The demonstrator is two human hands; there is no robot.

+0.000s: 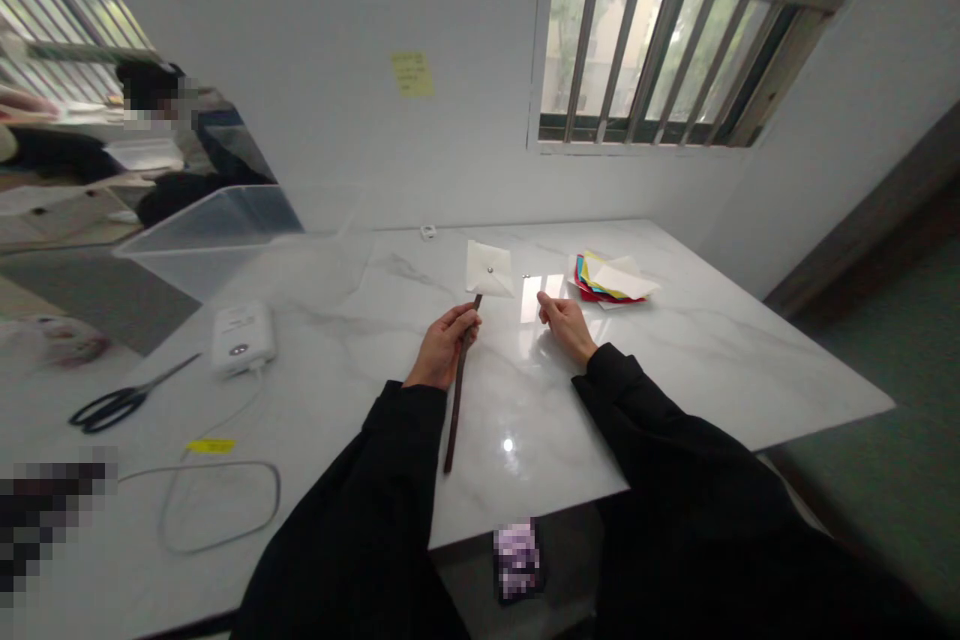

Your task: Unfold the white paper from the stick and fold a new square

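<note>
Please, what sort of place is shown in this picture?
Probably a shared craft workroom: scissors and a pile of coloured sheets lie on the table, and another person is in the background.

This looks like a shared workroom or office; a marble-patterned table [697,370] fills the middle, with scissors [142,392] at the left and coloured paper [611,280] right of centre; a yellow sticky note [412,75] is on the plain wall [300,50], upper middle; a barred window [660,40] fills the upper right; another person [225,150] is by a second desk [60,212], upper left.
</note>
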